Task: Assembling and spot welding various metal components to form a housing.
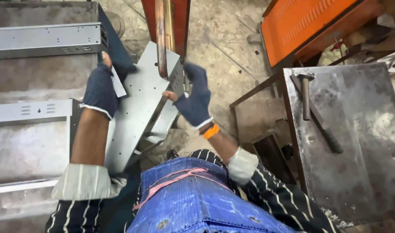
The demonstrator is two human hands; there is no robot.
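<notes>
Both of my hands wear dark blue fingerless gloves. My left hand [101,86] rests on the left edge of a grey perforated sheet-metal panel [135,108] that leans tilted in front of me. My right hand [193,97] is raised at the panel's right side, fingers spread, thumb touching the panel's folded flange. A rusty vertical bar [161,39] with an orange frame stands just behind the panel's top.
Grey folded metal channels [42,39] lie on a bench at the left. A steel table [352,129] on the right carries a hammer [305,95] and a dark-handled tool [331,138]. An orange machine cover [305,21] sits at the upper right above a stone floor [223,56].
</notes>
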